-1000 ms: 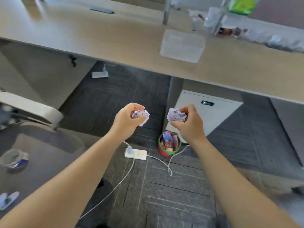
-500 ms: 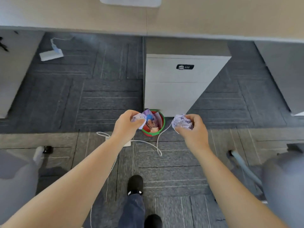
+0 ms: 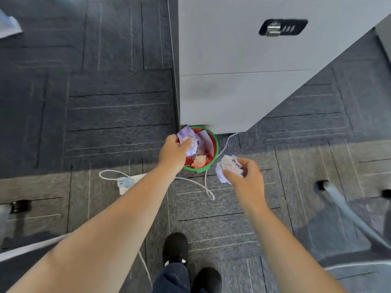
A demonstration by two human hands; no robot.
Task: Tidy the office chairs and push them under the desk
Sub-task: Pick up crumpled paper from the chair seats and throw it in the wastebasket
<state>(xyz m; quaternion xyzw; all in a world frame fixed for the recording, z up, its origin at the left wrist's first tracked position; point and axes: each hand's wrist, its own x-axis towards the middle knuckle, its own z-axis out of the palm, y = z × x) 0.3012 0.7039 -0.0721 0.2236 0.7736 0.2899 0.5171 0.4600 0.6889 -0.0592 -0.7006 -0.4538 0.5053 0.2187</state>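
The office chairs were cut off: only one chair leg showed, right of the bin. The left hand pinched crumpled paper over the bin; the right hand gripped another wad just right of it.

No readable text in view

The purple wrapper sticking out of the small bin carries a printed pattern, but motion blur leaves no letters legible. The dark lock plate on the white drawer cabinet shows small pale marks beside its metal catch that may be digits, though they are too smeared to read. The crumpled paper pinched in the right hand shows faint purple print, none of it decipherable.
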